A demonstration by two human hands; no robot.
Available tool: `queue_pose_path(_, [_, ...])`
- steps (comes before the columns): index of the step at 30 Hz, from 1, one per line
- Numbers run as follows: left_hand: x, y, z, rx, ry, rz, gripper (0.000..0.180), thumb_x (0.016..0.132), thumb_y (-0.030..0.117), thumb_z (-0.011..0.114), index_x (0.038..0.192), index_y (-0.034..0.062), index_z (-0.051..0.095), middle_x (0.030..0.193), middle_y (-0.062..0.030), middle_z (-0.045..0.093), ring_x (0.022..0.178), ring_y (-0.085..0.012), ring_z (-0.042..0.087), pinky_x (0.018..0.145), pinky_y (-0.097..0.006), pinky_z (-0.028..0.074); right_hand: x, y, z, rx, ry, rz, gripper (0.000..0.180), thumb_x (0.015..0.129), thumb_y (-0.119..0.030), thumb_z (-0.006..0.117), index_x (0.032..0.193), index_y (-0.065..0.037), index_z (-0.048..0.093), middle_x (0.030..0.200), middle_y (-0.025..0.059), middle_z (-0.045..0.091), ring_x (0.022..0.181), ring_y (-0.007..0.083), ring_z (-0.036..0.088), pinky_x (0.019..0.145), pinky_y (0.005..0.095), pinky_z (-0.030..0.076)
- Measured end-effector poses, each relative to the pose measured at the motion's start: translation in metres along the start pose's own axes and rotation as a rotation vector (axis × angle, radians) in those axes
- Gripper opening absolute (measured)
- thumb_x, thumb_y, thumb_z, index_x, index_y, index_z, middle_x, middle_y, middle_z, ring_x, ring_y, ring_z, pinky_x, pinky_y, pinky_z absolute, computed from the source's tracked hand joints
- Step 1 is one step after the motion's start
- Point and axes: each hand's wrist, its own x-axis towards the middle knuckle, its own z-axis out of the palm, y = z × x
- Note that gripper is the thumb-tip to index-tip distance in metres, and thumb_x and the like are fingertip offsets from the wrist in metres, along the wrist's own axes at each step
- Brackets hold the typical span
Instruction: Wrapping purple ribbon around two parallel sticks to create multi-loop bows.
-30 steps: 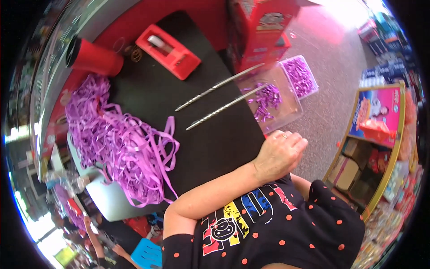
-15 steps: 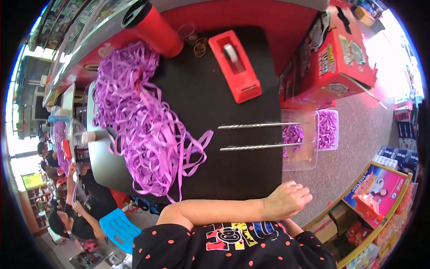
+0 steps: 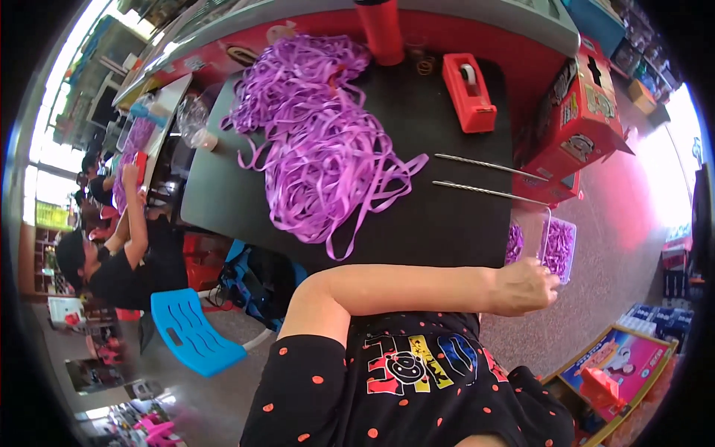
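Observation:
My left forearm reaches across my front to the right. My left hand (image 3: 524,287) is closed at the near side of two clear plastic tubs, below the table's right edge; what its fingers hold, if anything, is hidden. The outer tub (image 3: 572,252) holds short purple ribbon pieces, and purple pieces (image 3: 514,244) also show in the inner one, partly covered by the table edge and my hand. Two thin twisted metal rods (image 3: 477,163) (image 3: 477,189) lie side by side, jutting past the table's right edge. A large tangle of purple ribbon (image 3: 320,156) covers the table's left half. My right hand is out of view.
On the black table (image 3: 462,238) are a red tape dispenser (image 3: 471,97), a red tumbler (image 3: 382,33) and rubber bands (image 3: 424,65). A red carton (image 3: 577,119) stands at right. A blue chair (image 3: 195,328) and a person in black (image 3: 141,261) are at left.
The view has shifted, so the table sits higher and farther right. My left hand, a fist beside the table corner before, now meets the near edge of the tubs.

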Motion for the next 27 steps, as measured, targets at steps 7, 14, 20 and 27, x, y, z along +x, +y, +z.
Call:
queue_pose_path(7, [-0.077,0.02,-0.143,0.282,0.138,-0.138,0.009,0.074,0.012,0.059,0.081,0.0072,0.06,0.078,-0.0079,0.06,0.077,-0.0244,0.063,0.068,-0.036,0.051,0.035,0.003,-0.013,-0.056,0.1,0.052,0.028,0.092,-0.02,0.05,0.113,-0.005,0.062,0.095,0.0089,0.066,0.087,0.0155,0.061,0.078,0.0302,0.048])
queue_pose_path(14, [-0.175,-0.049,-0.205,0.322,0.483,-0.693,0.011,0.08,0.009,0.067,0.09,0.0038,0.067,0.084,-0.0102,0.063,0.076,-0.0273,0.062,0.067,-0.033,0.049,0.056,0.033,-0.026,-0.083,0.212,0.085,0.027,0.092,-0.02,0.05,0.112,-0.006,0.062,0.093,0.0084,0.066,0.086,0.0156,0.061,0.077,0.0302,0.048])
queue_pose_path(20, [-0.177,-0.094,-0.182,0.531,0.362,-0.62,0.017,0.074,0.016,0.07,0.086,0.0043,0.07,0.092,-0.0087,0.059,0.094,-0.0267,0.055,0.083,-0.038,0.043,0.023,0.033,-0.038,-0.186,0.256,0.059,0.025,0.092,-0.021,0.051,0.109,-0.006,0.063,0.091,0.0075,0.065,0.085,0.0159,0.061,0.077,0.0304,0.048])
queue_pose_path(27, [-0.199,-0.095,-0.199,0.526,0.506,-0.614,0.006,0.08,0.013,0.067,0.081,0.0069,0.068,0.077,-0.0064,0.063,0.078,-0.0232,0.061,0.072,-0.035,0.045,-0.016,-0.101,-0.029,-0.158,0.519,-0.093,0.022,0.093,-0.021,0.054,0.104,-0.005,0.065,0.091,0.0068,0.064,0.086,0.015,0.059,0.079,0.029,0.047])
